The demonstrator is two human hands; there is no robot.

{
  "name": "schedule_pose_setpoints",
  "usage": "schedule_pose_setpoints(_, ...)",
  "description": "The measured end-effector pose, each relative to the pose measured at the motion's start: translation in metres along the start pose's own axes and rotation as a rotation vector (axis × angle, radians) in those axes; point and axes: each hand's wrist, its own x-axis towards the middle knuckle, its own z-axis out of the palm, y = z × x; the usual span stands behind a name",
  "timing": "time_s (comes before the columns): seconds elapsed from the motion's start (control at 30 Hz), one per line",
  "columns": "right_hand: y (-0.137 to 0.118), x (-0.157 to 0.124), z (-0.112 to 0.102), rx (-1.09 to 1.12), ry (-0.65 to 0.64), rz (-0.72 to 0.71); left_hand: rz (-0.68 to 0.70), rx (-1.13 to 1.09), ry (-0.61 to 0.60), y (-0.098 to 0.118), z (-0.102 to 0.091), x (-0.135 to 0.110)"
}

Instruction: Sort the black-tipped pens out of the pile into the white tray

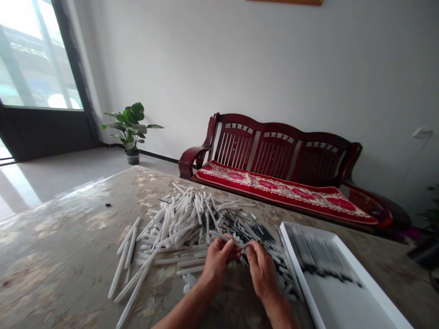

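A loose heap of white plastic tubes [185,228] covers the middle of the speckled stone tabletop [68,237], and many tubes at its right side have thin black tips. My left hand [216,262] and my right hand [262,272] are close together at the heap's near edge. Between them, one white tube [228,239] is pinched in my left fingers, and my right fingertips close on its far end near a black tip. A shallow white tray [329,292] lies just right of my right hand, holding black-tipped tubes in tight parallel rows.
The tabletop runs far to the left and ends at a rear edge. Behind it stand a dark red wooden bench [281,155] with a red floral cushion and a potted green plant [130,130]. A glass door [37,59] fills the far left.
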Motion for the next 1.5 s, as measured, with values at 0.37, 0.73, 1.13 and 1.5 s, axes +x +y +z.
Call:
schedule_pose_setpoints(0.37,-0.006,-0.001,0.003,0.073,0.002,0.083,-0.001,0.023,-0.044,-0.004,-0.002,-0.001)
schedule_pose_setpoints(0.73,-0.004,0.007,0.002,0.545,-0.019,0.409,-0.128,0.039,-0.151,0.007,0.001,-0.002)
schedule_pose_setpoints(1.13,0.008,0.009,-0.010,0.399,-0.043,0.168,-0.604,0.139,-0.468,0.021,-0.007,-0.013)
schedule_pose_setpoints(1.5,0.029,0.013,-0.036,-0.188,0.041,0.066,-0.153,0.016,-0.131,0.021,-0.001,0.005)
